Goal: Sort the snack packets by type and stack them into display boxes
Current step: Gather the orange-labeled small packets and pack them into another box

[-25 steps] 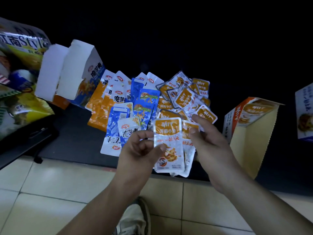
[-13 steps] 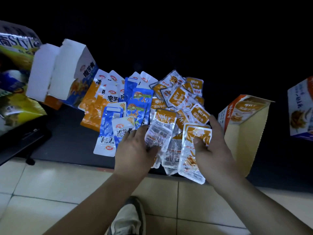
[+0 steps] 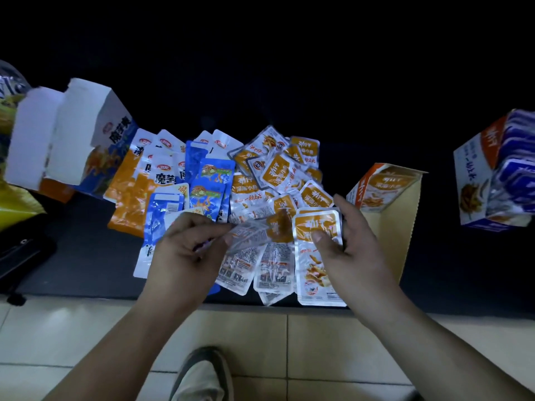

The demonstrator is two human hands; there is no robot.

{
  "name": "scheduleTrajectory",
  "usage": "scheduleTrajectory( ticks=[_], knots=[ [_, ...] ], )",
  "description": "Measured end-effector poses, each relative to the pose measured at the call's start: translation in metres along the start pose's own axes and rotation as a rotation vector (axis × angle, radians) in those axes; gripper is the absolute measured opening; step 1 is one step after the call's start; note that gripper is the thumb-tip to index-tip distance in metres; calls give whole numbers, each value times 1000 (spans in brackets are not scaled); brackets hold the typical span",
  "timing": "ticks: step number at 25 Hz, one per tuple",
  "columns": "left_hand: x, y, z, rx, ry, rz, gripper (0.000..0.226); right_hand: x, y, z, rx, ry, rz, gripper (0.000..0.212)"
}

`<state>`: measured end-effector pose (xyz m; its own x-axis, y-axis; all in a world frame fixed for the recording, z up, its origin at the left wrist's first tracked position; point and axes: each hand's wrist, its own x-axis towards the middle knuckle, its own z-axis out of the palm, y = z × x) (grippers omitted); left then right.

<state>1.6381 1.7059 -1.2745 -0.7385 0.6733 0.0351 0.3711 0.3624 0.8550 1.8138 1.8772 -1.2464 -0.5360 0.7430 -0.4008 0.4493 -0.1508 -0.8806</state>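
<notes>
**Packets heaped mid-counter, boxes either side**

A heap of packets (image 3: 220, 183) lies on the counter (image 3: 86, 256). 2 boxes (image 3: 72, 134) stand just left of it, side by side. An open box (image 3: 388, 227) stands just right of it; a filled box (image 3: 492, 175) sits farther right, well apart. At the heap's near edge, the left hand (image 3: 185, 256) pinches a loose packet (image 3: 254, 231), and the right hand (image 3: 353, 250) grips a second packet (image 3: 315, 273).

My grey shoe (image 3: 202, 374) stands on pale floor tiles (image 3: 72, 337) just below the near edge of the dark desk (image 3: 86, 256). At far left lie large printed bags (image 3: 10, 91), one yellow (image 3: 17, 204), blurred; nearer, a black object (image 3: 20, 253) I cannot identify.
</notes>
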Motion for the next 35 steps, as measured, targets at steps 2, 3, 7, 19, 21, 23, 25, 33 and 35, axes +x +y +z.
scheduleTrajectory(
  ticks=[2, 3, 7, 19, 21, 23, 25, 33, 35],
  knots=[
    [2, 11, -8, 69, -6, 152, 23, 2, -1, -1, -7, 35, 18, 62],
    [3, 14, -13, 68, -43, 210, 24, 3, 0, -2, -5, 49, 26, 62],
    [-12, 39, -20, 38, -72, 322, 25, 8, -7, -3, 57, 62, 29, 50],
    [-32, 58, 23, -541, -60, -340, 39, 1, -15, 8, 92, 4, -18, 47],
    [-32, 57, 37, -540, -57, -326, 59, -7, -17, 12, 75, 1, -34, 43],
    [-34, 67, 53, -427, -77, -232, 61, -17, -17, 15, 76, -2, -37, 44],
    [-37, 73, 58, -295, -127, -64, 57, -22, -15, 13, 30, -31, -63, 54],
    [24, -3, 32, 799, -247, 217, 67, -19, -21, -11, -25, -36, -9, 68],
    [28, 0, 26, 640, -175, 263, 30, -19, -24, -10, -21, -52, -10, 67]
  ],
)
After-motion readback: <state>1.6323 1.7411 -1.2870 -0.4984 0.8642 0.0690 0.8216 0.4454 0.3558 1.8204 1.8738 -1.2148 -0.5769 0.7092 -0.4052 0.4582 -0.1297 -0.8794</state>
